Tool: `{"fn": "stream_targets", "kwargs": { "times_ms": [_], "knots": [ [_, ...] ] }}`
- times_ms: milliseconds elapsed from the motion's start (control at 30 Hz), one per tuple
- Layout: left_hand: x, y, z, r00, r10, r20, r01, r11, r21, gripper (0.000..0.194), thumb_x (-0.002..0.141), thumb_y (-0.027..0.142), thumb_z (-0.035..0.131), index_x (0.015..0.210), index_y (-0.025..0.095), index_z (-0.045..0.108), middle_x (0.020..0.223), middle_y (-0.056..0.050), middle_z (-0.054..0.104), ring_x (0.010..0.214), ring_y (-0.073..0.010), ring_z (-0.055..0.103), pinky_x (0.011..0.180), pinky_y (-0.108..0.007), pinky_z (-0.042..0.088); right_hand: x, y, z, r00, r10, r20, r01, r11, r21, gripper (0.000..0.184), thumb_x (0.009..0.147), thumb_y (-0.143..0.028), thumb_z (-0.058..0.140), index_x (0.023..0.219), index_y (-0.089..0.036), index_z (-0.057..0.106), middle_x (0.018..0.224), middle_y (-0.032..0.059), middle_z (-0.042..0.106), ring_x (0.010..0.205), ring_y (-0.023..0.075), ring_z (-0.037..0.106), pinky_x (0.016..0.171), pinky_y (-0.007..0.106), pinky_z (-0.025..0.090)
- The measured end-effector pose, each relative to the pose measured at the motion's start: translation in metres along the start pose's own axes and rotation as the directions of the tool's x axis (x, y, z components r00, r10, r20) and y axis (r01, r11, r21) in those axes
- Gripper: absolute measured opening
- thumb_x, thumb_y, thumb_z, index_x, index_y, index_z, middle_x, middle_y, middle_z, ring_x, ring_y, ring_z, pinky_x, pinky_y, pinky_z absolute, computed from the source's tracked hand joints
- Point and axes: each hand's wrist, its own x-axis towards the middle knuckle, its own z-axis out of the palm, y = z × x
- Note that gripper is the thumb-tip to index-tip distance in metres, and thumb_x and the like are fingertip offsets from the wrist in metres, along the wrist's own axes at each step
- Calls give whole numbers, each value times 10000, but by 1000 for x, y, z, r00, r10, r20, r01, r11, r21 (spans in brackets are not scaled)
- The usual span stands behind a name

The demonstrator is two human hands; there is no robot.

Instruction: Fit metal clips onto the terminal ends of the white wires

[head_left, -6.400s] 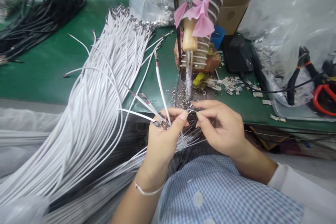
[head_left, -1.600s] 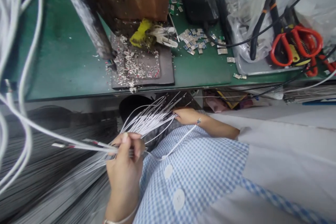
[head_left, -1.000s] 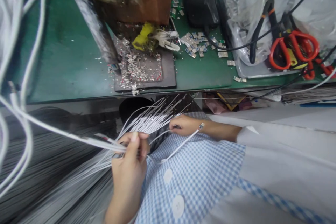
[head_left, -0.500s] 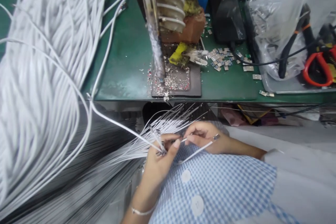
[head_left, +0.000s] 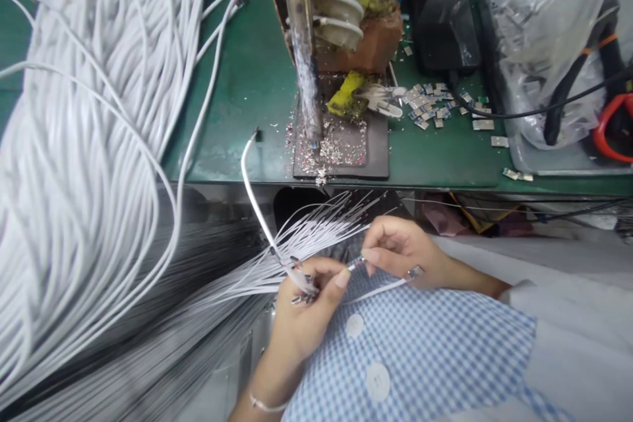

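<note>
My left hand (head_left: 302,308) is closed around a few thin white cables (head_left: 257,208) with metal tips, held over my lap below the table edge. My right hand (head_left: 403,252) pinches the tip of one white cable (head_left: 380,288) just beside the left thumb; that cable's other metal end sticks out near my right wrist. A fan of thin white wire ends (head_left: 321,227) spreads out behind both hands. Straight ahead on the green table stands a soldering iron (head_left: 306,72) in a coiled stand (head_left: 341,0), its tip over a dark mat (head_left: 346,151) strewn with solder bits.
A big bundle of white cables (head_left: 89,145) drapes over the table's left side and down. Small metal shells (head_left: 430,109) lie right of the mat. A black box (head_left: 445,20), a plastic bag (head_left: 539,33), black pliers (head_left: 568,99) and red-handled scissors (head_left: 610,132) sit at the right.
My view swung up from my lap to the table. My hands came together and the right one now pinches a cable tip beside the left thumb.
</note>
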Motion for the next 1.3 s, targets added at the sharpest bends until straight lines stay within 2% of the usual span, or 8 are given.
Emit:
{"fn": "stream_targets", "kwargs": {
  "times_ms": [167,333,433,600,733,900,1067,1300],
  "knots": [
    [-2,3,0,994,-49,100,62,990,-125,132,808,268,600,717,178,634,540,7,573,504,-110,507,508,-218,388,3,-7,5,999,35,26,-36,999,20,166,849,-304,550,856,-146,499,581,-20,562,484,67,515,447,162,388],
    [-4,-1,2,997,-80,-15,74,969,-235,99,777,274,632,763,177,636,638,-14,592,603,-139,533,565,-240,399,6,-13,8,998,29,60,-31,999,29,144,844,-287,545,861,-151,502,573,-27,539,473,73,498,448,172,384],
    [-3,-3,2,994,-87,-66,58,934,-351,89,735,236,667,806,187,645,801,-29,580,651,-127,501,526,-217,357,3,-17,2,994,-55,94,56,998,-17,100,825,-252,570,831,-172,510,576,-34,483,460,74,434,426,186,346],
    [1,-3,1,984,-156,83,175,789,-589,52,698,167,620,739,171,651,694,-5,539,462,-62,346,432,-211,217,-1,-27,-15,965,-248,-84,232,958,-169,137,818,-291,595,724,-221,522,596,-13,435,493,108,394,428,232,306],
    [1,-3,6,968,-204,147,251,773,-583,113,676,195,580,707,142,675,637,-40,573,502,-109,409,480,-247,284,7,-28,-6,969,-233,81,245,882,-403,62,832,-226,567,840,-202,624,693,31,532,592,126,504,496,241,391],
    [-4,-6,11,953,-225,203,301,779,-550,121,700,227,575,649,142,645,578,-40,577,515,-128,443,513,-258,321,22,-18,17,965,-103,242,195,898,-394,154,844,-167,501,953,-156,609,819,30,534,559,73,555,511,188,448],
    [-7,-8,9,948,-228,222,315,781,-539,139,755,284,581,749,147,606,528,-15,578,438,-96,407,447,-222,281,24,-16,20,971,-99,217,189,875,-445,74,809,-129,508,829,-143,579,709,1,530,568,82,513,542,188,428],
    [-7,-1,5,974,-202,99,224,835,-502,157,789,320,594,785,174,538,556,-6,616,426,-88,411,428,-202,248,22,-15,17,980,-59,190,120,937,-329,86,829,-193,484,845,-135,544,658,-9,500,529,77,435,481,177,367]
  ]
}}
